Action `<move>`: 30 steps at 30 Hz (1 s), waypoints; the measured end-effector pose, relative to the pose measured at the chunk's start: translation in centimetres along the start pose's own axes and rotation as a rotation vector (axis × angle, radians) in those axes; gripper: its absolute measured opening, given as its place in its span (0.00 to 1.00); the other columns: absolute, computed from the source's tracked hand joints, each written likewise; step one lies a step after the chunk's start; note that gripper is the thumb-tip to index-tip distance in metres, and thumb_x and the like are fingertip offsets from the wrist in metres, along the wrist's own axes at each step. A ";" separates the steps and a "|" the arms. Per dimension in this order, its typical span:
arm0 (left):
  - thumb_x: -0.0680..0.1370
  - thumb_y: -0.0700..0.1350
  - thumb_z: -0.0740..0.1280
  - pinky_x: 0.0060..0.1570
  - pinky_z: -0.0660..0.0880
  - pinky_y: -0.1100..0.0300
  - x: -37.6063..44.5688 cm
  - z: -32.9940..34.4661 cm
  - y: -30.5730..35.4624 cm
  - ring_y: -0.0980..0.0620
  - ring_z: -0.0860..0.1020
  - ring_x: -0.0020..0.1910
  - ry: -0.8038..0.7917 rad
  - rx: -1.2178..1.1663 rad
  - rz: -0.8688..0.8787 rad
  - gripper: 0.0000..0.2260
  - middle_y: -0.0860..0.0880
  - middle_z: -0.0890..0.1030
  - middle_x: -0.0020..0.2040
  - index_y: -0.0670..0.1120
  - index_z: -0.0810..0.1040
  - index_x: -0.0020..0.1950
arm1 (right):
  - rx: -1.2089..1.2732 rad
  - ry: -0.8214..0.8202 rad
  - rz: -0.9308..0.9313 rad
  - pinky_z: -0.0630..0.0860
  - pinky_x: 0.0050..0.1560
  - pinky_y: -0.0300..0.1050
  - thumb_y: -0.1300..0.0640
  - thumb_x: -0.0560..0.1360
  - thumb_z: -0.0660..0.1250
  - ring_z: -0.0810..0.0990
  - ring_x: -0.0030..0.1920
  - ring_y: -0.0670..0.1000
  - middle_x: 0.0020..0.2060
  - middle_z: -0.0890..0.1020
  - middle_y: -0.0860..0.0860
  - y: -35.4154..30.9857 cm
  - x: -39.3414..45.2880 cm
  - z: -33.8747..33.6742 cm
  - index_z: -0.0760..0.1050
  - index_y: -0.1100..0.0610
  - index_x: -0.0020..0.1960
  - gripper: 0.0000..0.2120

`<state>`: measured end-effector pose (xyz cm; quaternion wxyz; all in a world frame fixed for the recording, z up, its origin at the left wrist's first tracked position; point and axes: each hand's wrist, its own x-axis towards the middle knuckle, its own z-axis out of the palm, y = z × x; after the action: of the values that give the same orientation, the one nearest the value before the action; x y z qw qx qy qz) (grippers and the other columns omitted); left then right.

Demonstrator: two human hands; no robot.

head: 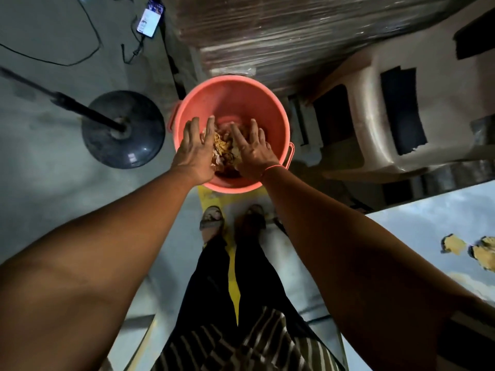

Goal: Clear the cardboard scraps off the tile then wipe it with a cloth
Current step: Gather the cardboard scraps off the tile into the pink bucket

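Both hands reach down over a salmon-pink bucket (233, 103) that stands on the grey floor (53, 183) just ahead of the person's sandalled feet (211, 218). The left hand (197, 148) and the right hand (251, 148) sit side by side above the bucket's mouth, backs up, fingers straight and spread, a narrow gap between them; neither grips anything that shows. In that gap, and partly under the palms, lies a heap of torn cardboard scraps (221, 148) inside the bucket; whether the palms touch the heap cannot be told. A thin red thread (270, 168) circles the right wrist. At the right edge lies the glossy tile (417, 236) with a sky-and-cloud pattern, and on it two more ragged cardboard pieces (454, 243) rest near each other, well apart from the bucket. Left of the bucket stands a round dark stand base (123, 129) with a pole rising from it. Farther back on the floor a lit phone (150, 18) lies with a cable plugged in. Beyond the bucket is a plastic-wrapped stack (294, 30), and to its right a beige plastic stool (388, 111).
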<state>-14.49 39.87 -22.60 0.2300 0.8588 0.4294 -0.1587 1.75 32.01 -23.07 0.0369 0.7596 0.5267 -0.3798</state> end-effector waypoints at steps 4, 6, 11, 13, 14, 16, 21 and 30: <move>0.76 0.52 0.73 0.80 0.54 0.41 -1.2 -1.3 0.9 0.37 0.42 0.83 0.093 0.086 0.045 0.52 0.40 0.43 0.84 0.48 0.36 0.84 | -0.024 0.178 -0.021 0.49 0.82 0.64 0.49 0.79 0.64 0.44 0.84 0.64 0.84 0.43 0.61 -1.0 -2.1 0.3 0.41 0.52 0.86 0.44; 0.79 0.54 0.68 0.81 0.50 0.41 -1.9 -2.6 1.6 0.38 0.40 0.84 0.162 0.126 0.095 0.48 0.40 0.42 0.85 0.47 0.36 0.84 | -0.012 0.277 -0.013 0.45 0.83 0.64 0.47 0.81 0.56 0.44 0.85 0.61 0.85 0.45 0.59 -1.3 -3.4 -0.1 0.43 0.53 0.86 0.39; 0.81 0.58 0.61 0.81 0.37 0.45 -3.8 -6.2 4.4 0.40 0.40 0.84 0.290 0.173 0.202 0.42 0.39 0.42 0.85 0.47 0.38 0.85 | 0.007 0.480 0.039 0.38 0.83 0.59 0.45 0.85 0.56 0.44 0.85 0.58 0.85 0.48 0.57 -1.5 -7.5 -2.1 0.46 0.54 0.86 0.36; 0.82 0.60 0.60 0.82 0.40 0.44 -4.7 -7.7 6.4 0.39 0.42 0.84 0.318 0.157 0.244 0.41 0.39 0.43 0.85 0.46 0.40 0.85 | -0.001 0.540 0.073 0.39 0.83 0.61 0.44 0.85 0.53 0.43 0.85 0.57 0.85 0.48 0.57 -1.3 -9.5 -3.1 0.45 0.55 0.86 0.35; 0.82 0.60 0.59 0.82 0.42 0.43 -5.2 -8.5 7.6 0.39 0.42 0.84 0.322 0.136 0.268 0.41 0.38 0.44 0.85 0.45 0.41 0.85 | 0.001 0.567 0.094 0.40 0.83 0.61 0.44 0.85 0.51 0.42 0.85 0.57 0.85 0.47 0.56 -1.1 -10.8 -3.7 0.44 0.55 0.86 0.35; 0.82 0.60 0.59 0.82 0.44 0.42 -6.4 -9.7 10.3 0.39 0.41 0.84 0.332 0.099 0.314 0.40 0.39 0.44 0.85 0.46 0.41 0.85 | 0.033 0.616 0.161 0.38 0.83 0.60 0.42 0.84 0.47 0.40 0.85 0.56 0.85 0.45 0.56 -0.6 -13.5 -4.8 0.42 0.54 0.86 0.35; 0.81 0.60 0.59 0.81 0.47 0.42 -9.9 -10.5 16.9 0.39 0.41 0.84 0.340 0.074 0.481 0.40 0.39 0.43 0.85 0.46 0.41 0.85 | 0.047 0.728 0.342 0.37 0.83 0.60 0.40 0.84 0.47 0.38 0.85 0.55 0.85 0.43 0.56 1.9 -20.9 -5.9 0.42 0.54 0.86 0.36; 0.82 0.61 0.61 0.80 0.53 0.38 -14.3 -8.0 29.1 0.37 0.45 0.84 0.355 0.076 0.679 0.41 0.37 0.48 0.84 0.43 0.43 0.85 | 0.147 0.860 0.614 0.39 0.83 0.59 0.36 0.86 0.44 0.38 0.85 0.55 0.85 0.42 0.56 9.6 -32.6 -3.2 0.40 0.53 0.86 0.36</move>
<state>1.37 19.31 -1.57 0.1593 0.9742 0.1474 0.0620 6.34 4.04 -4.09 -0.1261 0.9665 0.2197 -0.0420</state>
